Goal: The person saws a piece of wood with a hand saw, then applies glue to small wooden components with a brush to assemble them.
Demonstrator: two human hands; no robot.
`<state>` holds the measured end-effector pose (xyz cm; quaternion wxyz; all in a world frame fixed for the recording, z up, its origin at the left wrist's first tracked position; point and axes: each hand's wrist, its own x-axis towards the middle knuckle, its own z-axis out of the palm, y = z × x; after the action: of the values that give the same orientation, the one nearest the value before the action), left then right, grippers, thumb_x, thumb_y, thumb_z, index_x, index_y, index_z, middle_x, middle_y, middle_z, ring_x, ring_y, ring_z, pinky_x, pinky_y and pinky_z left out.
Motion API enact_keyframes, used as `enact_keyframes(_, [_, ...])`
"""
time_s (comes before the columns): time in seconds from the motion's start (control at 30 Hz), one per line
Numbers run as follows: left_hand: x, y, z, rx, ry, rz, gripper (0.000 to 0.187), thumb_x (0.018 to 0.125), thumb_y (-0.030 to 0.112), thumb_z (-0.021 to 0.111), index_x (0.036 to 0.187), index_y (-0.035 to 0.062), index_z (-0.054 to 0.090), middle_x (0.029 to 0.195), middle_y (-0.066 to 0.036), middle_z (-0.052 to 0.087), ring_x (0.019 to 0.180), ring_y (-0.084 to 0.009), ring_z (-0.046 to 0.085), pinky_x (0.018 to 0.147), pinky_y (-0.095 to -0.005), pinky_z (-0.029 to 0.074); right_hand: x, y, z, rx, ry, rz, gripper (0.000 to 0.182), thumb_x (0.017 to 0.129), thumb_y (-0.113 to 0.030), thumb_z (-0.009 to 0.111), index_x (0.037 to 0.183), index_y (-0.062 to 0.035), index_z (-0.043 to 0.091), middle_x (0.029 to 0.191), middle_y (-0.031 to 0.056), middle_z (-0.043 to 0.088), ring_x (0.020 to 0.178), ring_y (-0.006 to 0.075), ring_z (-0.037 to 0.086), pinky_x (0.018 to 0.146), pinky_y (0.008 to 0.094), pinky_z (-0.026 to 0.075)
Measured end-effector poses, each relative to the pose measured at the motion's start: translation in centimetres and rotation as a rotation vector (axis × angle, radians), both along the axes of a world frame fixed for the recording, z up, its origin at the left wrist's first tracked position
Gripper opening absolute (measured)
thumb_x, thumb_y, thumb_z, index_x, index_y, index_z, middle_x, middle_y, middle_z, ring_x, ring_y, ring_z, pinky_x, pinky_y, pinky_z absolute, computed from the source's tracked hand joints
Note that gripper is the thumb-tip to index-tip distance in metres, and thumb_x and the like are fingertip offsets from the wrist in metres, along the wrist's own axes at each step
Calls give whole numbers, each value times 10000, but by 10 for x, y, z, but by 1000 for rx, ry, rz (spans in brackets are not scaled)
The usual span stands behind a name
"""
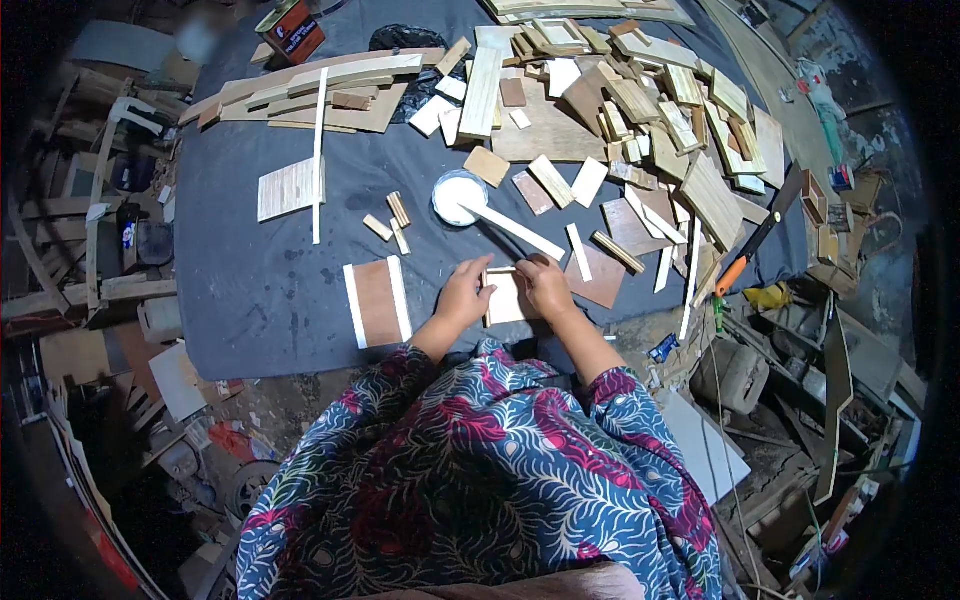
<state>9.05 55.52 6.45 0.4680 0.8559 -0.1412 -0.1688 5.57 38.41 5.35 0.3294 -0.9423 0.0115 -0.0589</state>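
My left hand (465, 293) grips the left side of a small wooden frame (513, 304), its thumb at the inner edge. My right hand (546, 288) has its fingers closed at the top right corner of the same frame, partly hiding that side. A pale panel fills the frame, and thin strips edge its left and top. Just beyond the hands is an open tub of white paste (458, 192), with a flat wooden stick (522, 234) leaning out of it. Left of the hands lies a brown panel (378, 303) with two pale strips along its sides.
Short wooden blocks (398, 208) lie left of the tub. A large heap of offcuts (640, 95) covers the back right. A handsaw with an orange handle (733, 276) rests at the right edge. Long strips (330, 75) and a tin (292, 32) stand at the back left.
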Motion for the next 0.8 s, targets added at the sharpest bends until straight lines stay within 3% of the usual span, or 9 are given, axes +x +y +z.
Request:
enact_keyframes(0.07, [1,0,5,87,-232,-154,462,731,93,602,1175,98,478,1052,-147,517,889,-292,554,743,-372,459,0,-1,1,-15,-29,27,139,706,-82,581,838,-65,620,855,138,607,849,324,558,735,385,465])
enact_keyframes(0.2, [-4,-9,16,262,-195,-254,415,777,117,545,1181,69,466,1119,-152,485,1001,-320,496,812,-397,426,-2,0,0,-77,-119,54,117,722,-98,571,825,-55,609,870,139,615,889,313,558,747,382,467])
enact_keyframes(0.27, [-9,-14,12,362,-462,-314,435,809,143,507,1220,27,425,1232,-158,430,1133,-343,408,920,-398,369,-4,-1,-4,-87,-141,50,109,725,-102,572,816,-54,607,875,142,616,897,312,557,749,383,467])
enact_keyframes(0.3, [-11,-15,9,362,-464,-317,435,809,143,507,1220,27,425,1232,-158,430,1133,-343,408,920,-398,369,-3,-1,-6,-60,-138,54,108,721,-95,578,814,-50,607,881,147,613,900,322,553,750,383,466])
enact_keyframes(0.37, [-18,-15,4,468,-459,-415,510,846,180,454,1292,-15,301,1333,-184,319,1252,-356,264,1016,-409,262,-2,-6,-8,-33,-134,53,108,717,-89,584,812,-45,607,887,153,611,903,332,548,752,382,465])
enact_keyframes(0.47, [-16,-9,-3,467,-444,-483,548,848,176,441,1318,-26,244,1365,-193,263,1267,-357,241,1043,-417,207,-2,-19,15,125,190,-109,180,663,12,594,840,-16,607,848,189,587,854,359,541,743,381,452])
enact_keyframes(0.5, [-15,-9,-4,464,-444,-487,548,848,176,441,1318,-26,244,1365,-193,263,1267,-357,241,1043,-417,207,-3,-31,-3,120,129,-139,190,656,41,573,836,-6,612,798,192,576,807,360,548,738,382,448])
enact_keyframes(0.67, [-17,-9,-8,458,-439,-479,528,840,126,403,1317,-33,241,1362,-201,265,1274,-353,235,1046,-417,202,-14,-42,19,208,-26,-217,148,667,45,548,795,9,611,779,181,581,767,352,550,721,392,445])
enact_keyframes(0.8, [-17,-10,-10,481,-457,-483,525,828,108,389,1313,-38,247,1356,-209,274,1276,-355,232,1049,-419,197,-11,-29,10,208,46,-197,126,677,-11,594,797,-9,631,778,171,580,786,338,546,728,396,436])
